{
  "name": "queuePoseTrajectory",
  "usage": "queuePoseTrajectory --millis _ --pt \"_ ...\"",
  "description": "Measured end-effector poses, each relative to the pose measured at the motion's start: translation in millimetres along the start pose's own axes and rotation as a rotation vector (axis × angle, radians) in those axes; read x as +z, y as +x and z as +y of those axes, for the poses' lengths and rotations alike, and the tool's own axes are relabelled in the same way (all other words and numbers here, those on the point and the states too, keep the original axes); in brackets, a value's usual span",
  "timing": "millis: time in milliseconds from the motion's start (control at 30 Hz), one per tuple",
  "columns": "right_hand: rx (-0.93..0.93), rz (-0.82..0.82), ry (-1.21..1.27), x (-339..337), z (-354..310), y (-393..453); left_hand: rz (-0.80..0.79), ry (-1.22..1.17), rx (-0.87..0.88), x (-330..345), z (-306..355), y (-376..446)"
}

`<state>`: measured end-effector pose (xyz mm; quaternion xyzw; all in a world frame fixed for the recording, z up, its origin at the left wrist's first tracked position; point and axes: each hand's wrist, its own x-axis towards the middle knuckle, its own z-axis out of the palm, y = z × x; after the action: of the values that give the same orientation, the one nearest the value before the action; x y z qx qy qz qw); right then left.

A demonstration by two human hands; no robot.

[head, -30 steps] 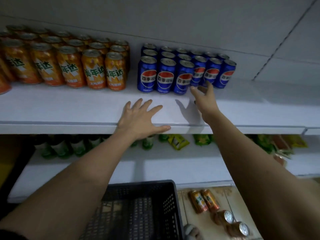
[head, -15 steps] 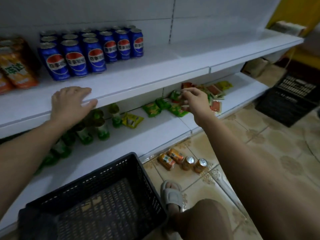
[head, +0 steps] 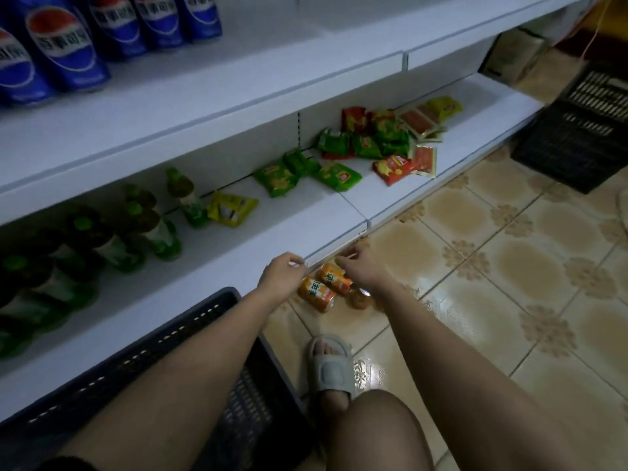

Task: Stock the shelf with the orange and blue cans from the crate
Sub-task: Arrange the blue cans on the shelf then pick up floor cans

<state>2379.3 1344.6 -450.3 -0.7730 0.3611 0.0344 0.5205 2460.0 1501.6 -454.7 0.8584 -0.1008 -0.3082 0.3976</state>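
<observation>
Both hands, left [head: 282, 275] and right [head: 362, 268], hover loosely curled and empty above orange cans [head: 326, 287] lying on the floor beside the crate [head: 217, 309]. Blue cans [head: 64, 52] already stand shelved (crate looks emptied); these strays likely remain.

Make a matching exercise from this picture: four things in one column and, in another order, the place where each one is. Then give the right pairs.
Things:
1. blue cans
2. orange cans
3. green bottles
4. snack packets

Places:
A. lying on the tiled floor, under both hands
B. left part of the lower shelf
C. standing on the upper shelf
D. right part of the lower shelf

Pairs: 1-C, 2-A, 3-B, 4-D
</observation>
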Motion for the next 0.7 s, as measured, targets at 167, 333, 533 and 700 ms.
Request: queuePoseTrajectory --millis 167,333,533,700 --pt "0.033 -0.112 -0.223 49.2 68.3 58.6 -0.033 -0.208 -0.403 48.7 -44.0 54.7" --pt "0.065 -0.187 -0.450 101.0 141.3 125.7 -0.065 -0.321 -0.540 101.1 -101.0 115.1" --pt "-0.016 -0.141 -0.728 153.7 185.1 179.3 -0.108 -0.367 -0.640 143.6 -145.4 169.6" --pt "-0.021 -0.071 -0.792 169.5 192.2 193.5 -0.056 -0.350 -0.696 149.4 -166.2 182.0"
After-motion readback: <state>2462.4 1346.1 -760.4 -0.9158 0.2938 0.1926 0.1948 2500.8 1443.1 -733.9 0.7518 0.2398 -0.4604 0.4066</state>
